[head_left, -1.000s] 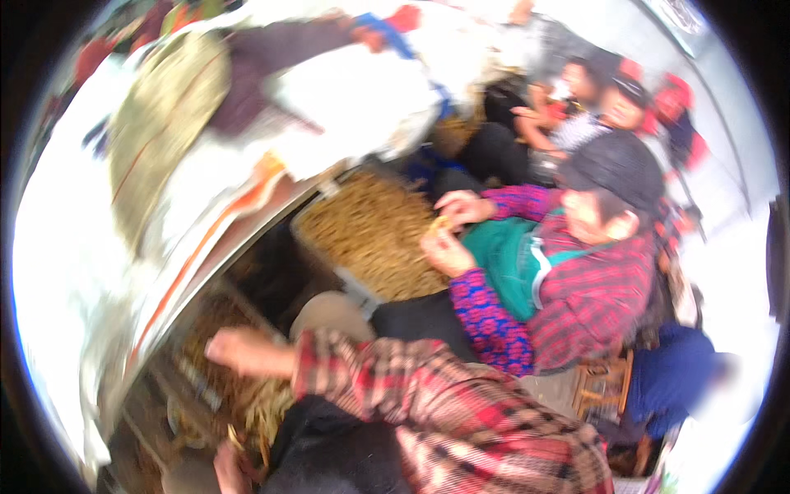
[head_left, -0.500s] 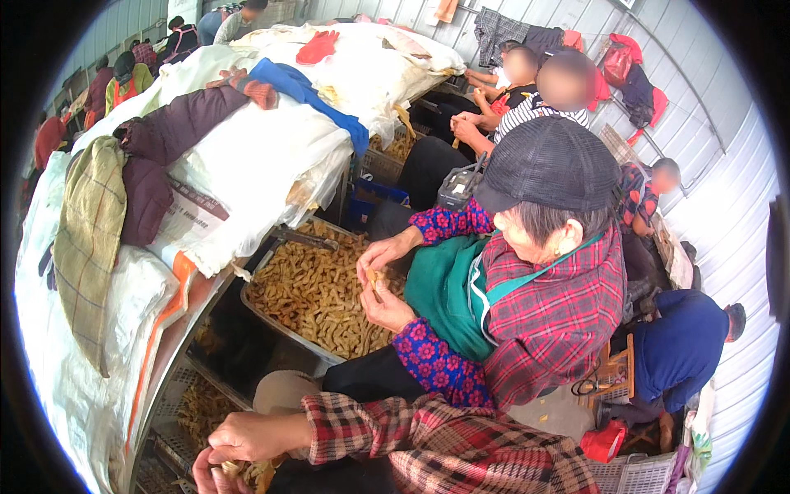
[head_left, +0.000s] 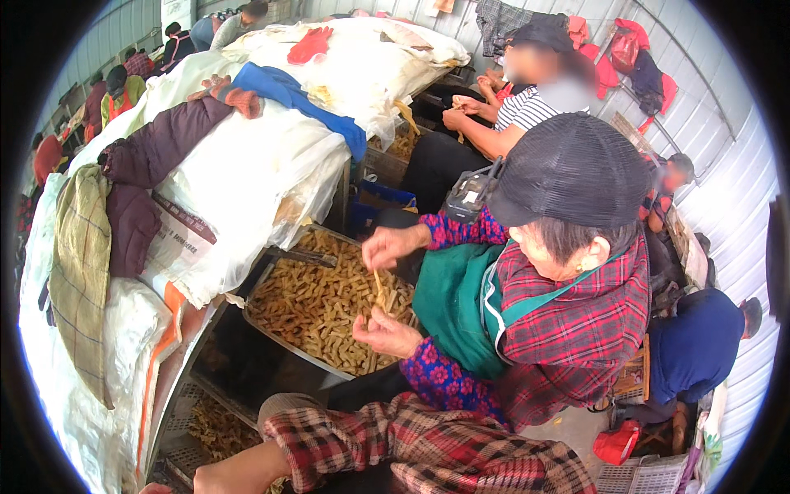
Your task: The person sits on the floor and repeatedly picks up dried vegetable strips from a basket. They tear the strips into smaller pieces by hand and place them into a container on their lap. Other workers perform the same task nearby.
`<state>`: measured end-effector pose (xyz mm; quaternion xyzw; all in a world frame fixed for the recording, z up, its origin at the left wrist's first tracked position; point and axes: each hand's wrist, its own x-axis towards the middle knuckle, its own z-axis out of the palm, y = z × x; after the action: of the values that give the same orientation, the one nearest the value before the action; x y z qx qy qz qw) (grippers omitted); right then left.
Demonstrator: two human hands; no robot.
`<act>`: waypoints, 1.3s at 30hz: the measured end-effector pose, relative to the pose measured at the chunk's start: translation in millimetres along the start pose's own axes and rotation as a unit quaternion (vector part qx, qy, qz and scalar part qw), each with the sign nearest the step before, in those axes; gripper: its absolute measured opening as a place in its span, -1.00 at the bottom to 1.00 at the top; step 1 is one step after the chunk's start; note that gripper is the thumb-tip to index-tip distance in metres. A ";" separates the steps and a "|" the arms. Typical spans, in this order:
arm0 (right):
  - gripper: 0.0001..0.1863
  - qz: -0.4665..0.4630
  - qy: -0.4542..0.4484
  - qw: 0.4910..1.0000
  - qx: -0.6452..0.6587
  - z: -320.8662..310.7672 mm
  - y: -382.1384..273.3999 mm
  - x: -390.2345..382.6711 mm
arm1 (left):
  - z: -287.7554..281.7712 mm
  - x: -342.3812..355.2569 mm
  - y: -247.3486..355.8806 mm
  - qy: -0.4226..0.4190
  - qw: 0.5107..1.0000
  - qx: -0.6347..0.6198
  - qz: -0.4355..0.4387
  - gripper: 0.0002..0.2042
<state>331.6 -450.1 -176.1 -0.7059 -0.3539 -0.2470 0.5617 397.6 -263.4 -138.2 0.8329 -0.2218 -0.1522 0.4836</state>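
My right hand, below a red, black and cream plaid sleeve, is at the lower edge. Its wrist and back show; the fingers are cut off. Only a sliver of what seems to be my left hand shows beside it. What either hand holds is out of sight. Nearest to them is a plastic crate with wrinkled yellow-brown strips. Beyond it, a co-worker in a dark cap holds a thin yellowish strip over a metal tray full of short yellow-brown pieces.
A long heap under white sheeting fills the left, with a purple jacket, a checked cloth and a blue cloth on it. Co-workers sit along the right. A red bag and pale crates stand at lower right.
My hands have dropped mostly below the lower edge; earlier both showed with bent fingers close together. The co-worker's hands have drawn apart, with the strip now upright between them. The view has shifted slightly.
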 end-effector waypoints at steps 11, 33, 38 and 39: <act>-0.67 0.116 0.203 0.941 -0.245 -26.5 -55.7 -15.6 | 43.8 -5.8 29.7 -0.052 0.988 0.141 0.033 -0.57; -0.73 0.293 0.371 0.680 0.560 -48.1 -35.0 -28.8 | 11.4 -64.5 28.1 -0.143 0.981 0.117 0.067 -0.77; -0.66 0.344 0.290 0.786 0.424 -27.1 -55.4 -4.4 | 32.1 -58.6 91.6 -0.183 0.974 -0.102 -0.082 -0.68; -0.63 0.334 0.265 0.801 0.420 -17.7 -64.2 2.7 | 31.7 -58.0 96.5 -0.181 0.978 -0.090 -0.049 -0.66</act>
<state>284.3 -459.0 -130.0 -0.3826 -0.0022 -0.0486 0.9226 311.7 -298.6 -67.1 0.7545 -0.2502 -0.3429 0.5005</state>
